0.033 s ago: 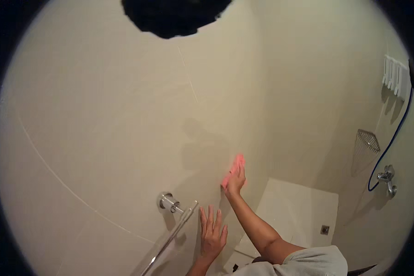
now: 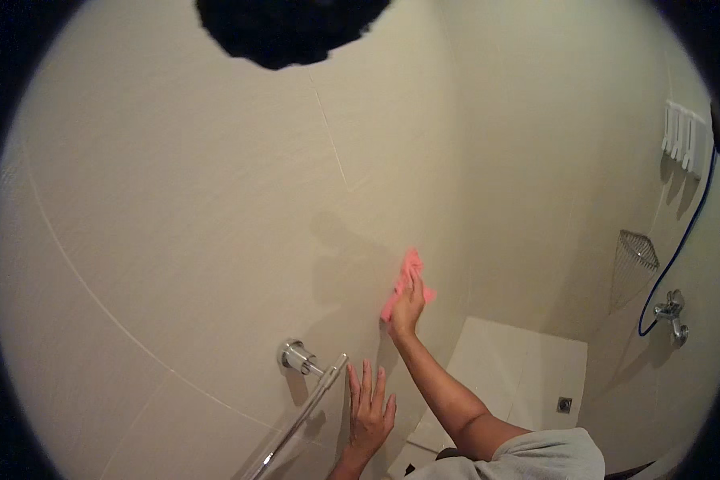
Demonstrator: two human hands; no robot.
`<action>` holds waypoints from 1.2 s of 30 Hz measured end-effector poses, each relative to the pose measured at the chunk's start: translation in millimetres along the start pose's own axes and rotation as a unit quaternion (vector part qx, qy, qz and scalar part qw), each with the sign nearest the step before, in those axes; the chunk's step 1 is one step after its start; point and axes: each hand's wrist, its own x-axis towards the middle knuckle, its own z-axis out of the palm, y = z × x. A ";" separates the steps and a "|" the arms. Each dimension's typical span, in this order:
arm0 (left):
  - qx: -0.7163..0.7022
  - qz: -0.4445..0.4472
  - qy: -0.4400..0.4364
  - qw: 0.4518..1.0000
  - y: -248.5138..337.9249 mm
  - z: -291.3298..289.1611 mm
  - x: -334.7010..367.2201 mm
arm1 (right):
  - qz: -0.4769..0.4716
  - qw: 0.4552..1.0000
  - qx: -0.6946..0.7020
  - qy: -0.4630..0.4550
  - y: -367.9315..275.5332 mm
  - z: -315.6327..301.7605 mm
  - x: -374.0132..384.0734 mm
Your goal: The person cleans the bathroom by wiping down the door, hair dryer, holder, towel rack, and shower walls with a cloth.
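My right hand (image 2: 408, 306) presses a crumpled pink cloth (image 2: 412, 266) against the beige wall (image 2: 216, 200), and bits of the cloth stick out above and on both sides of the fingers. Lower down, my left hand (image 2: 368, 416) is open, its fingers spread and pointing up, with no object in it. It looks laid against the same wall, though whether the palm touches cannot be told. Just left of those fingertips is the end of a chrome bar (image 2: 304, 416), fixed to the wall by a round chrome mount (image 2: 296, 357).
A white shower floor (image 2: 520, 368) with a square drain (image 2: 564, 405) lies right of my arm. On the right wall are white dispensers (image 2: 682, 136), a wire corner basket (image 2: 639, 250), a blue hose (image 2: 684, 246) and a chrome mixer tap (image 2: 673, 316). A black shape (image 2: 296, 32) covers the top.
My right hand and the pink cloth have slid slightly up the wall, and more of the cloth's upper end shows above the fingers. My left hand stays nearly where it was.
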 end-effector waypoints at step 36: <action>0.099 0.027 0.090 0.991 39.4 149.3 247.4 | -0.492 0.836 -0.023 -0.242 -231.2 184.0 384.6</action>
